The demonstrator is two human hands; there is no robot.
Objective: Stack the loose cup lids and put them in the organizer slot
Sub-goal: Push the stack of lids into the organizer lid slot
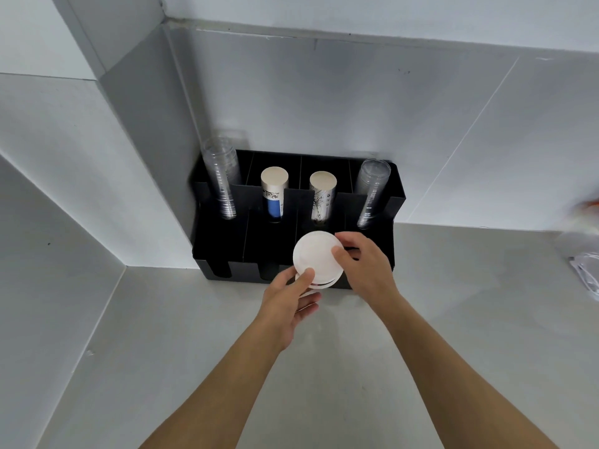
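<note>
A stack of white round cup lids (pixel 316 259) is held between both hands just above the front edge of the black organizer (pixel 220 251). My left hand (pixel 288 299) supports the stack from below and the left, thumb on the top lid's near rim. My right hand (pixel 364 264) pinches the right rim, fingers reaching over the organizer's third front slot. The stack leans slightly and hides that slot's opening.
The organizer sits in a corner against grey walls. Its back slots hold clear plastic cup stacks (pixel 222 179) (pixel 371 189) and two paper cup stacks (pixel 274 192) (pixel 322 196). The grey counter (pixel 324 367) spreads in front. Blurred white items (pixel 583 254) lie at the far right.
</note>
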